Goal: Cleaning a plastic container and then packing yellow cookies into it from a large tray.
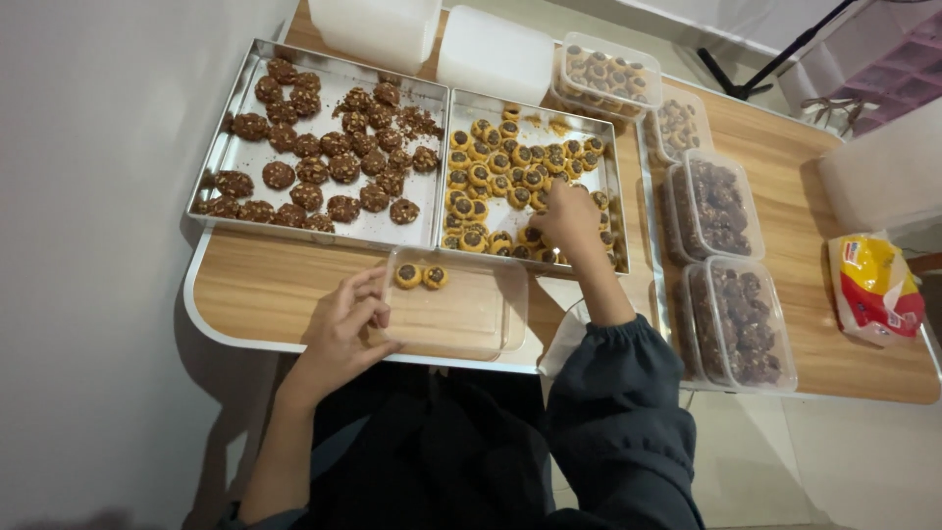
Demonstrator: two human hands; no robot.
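Left hand (343, 324) beside clear container (461, 314), two cookies (420, 277)

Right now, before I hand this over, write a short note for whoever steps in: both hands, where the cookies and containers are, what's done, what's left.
Left hand: steadies the near-left edge of the clear container, holding no cookie.
Right hand: down among the yellow cookies in the right metal tray; whether it has gripped one cannot be seen.
Done: two yellow cookies lie in the container's far-left corner.
Left: the rest of the container is bare; most of the tray is full.
Nearby: the left metal tray of dark cookies, and the filled lidded tubs on the right.
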